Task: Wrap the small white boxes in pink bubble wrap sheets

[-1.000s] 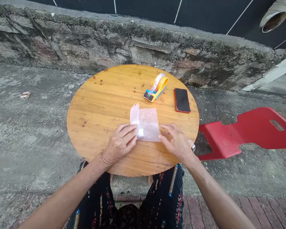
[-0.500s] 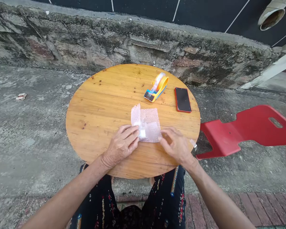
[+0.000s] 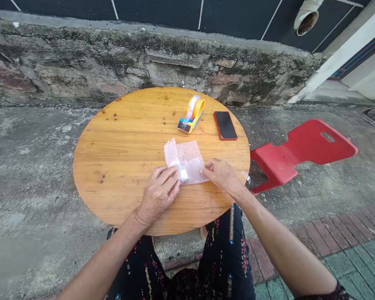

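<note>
A sheet of pinkish bubble wrap (image 3: 187,151) lies partly folded on the round wooden table (image 3: 118,141), its left flap standing up. A small white object (image 3: 183,174) sits on the wrap, mostly covered; its kind cannot be made out. My left hand (image 3: 162,188) grips the wrap's left side, fingers together beside the white object. At the right edge, my right hand (image 3: 221,174) pinches the wrap between thumb and fingers.
Beyond the wrap stands a yellow and blue tape dispenser (image 3: 192,113), with a red-cased phone (image 3: 225,125) to its right. A strip of tape (image 3: 245,176) hangs at the table's right edge. A red chair (image 3: 287,156) is beside the table, a stone wall (image 3: 118,68) behind it.
My right hand has closed from a loose curl onto the wrap's right edge. My left hand stays at the wrap's left side. The whole view has shifted to the right.
</note>
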Motion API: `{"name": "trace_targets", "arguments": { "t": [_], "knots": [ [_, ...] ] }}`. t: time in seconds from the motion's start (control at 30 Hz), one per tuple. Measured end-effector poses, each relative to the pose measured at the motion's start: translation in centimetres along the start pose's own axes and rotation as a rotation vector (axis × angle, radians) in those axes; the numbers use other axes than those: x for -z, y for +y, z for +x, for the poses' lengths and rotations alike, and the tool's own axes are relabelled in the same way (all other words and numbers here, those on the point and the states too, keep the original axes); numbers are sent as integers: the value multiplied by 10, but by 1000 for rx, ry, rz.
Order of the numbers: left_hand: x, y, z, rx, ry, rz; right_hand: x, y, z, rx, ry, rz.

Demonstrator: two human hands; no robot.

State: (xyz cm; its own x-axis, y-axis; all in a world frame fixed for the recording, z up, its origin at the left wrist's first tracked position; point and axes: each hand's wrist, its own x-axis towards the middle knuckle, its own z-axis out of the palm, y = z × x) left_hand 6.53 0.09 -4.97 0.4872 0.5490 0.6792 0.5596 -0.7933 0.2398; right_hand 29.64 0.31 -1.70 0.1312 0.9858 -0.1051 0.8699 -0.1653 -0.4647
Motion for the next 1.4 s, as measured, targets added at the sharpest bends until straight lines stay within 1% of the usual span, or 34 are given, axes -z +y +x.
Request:
{"name": "trace_targets", "arguments": {
  "t": [0.07,0.13,0.23,0.5,0.67,0.73,0.83,0.97,1.03,1.2,1.33,1.4],
  "knots": [
    [0,0,0,1,5,-4,-1,0,5,-35,-32,88],
    [0,0,0,3,13,-10,-1,-1,9,-52,-92,165],
    [0,1,0,1,30,-19,-2,-3,13,-38,-128,203],
    [-2,-1,-1,-1,31,-24,3,-7,5,69,-77,265],
    [-1,0,0,6,37,-39,2,-8,1,59,-34,307],
    [0,0,0,6,32,-33,0,-7,0,30,-54,387],
    [1,1,1,3,29,-19,-4,-5,-6,-31,-88,575],
    [2,-1,3,-13,13,-3,-12,-4,-16,-58,-27,691],
    [3,-1,3,-28,1,2,-15,-4,-19,-40,-29,736],
    [2,-2,4,-34,-13,-7,-17,-3,-16,32,-110,656],
    [2,-1,3,-27,-23,-11,-15,-4,-11,68,-90,583],
    [3,-2,3,-29,-26,-14,-12,-6,-11,76,-101,550]
  ]
}}
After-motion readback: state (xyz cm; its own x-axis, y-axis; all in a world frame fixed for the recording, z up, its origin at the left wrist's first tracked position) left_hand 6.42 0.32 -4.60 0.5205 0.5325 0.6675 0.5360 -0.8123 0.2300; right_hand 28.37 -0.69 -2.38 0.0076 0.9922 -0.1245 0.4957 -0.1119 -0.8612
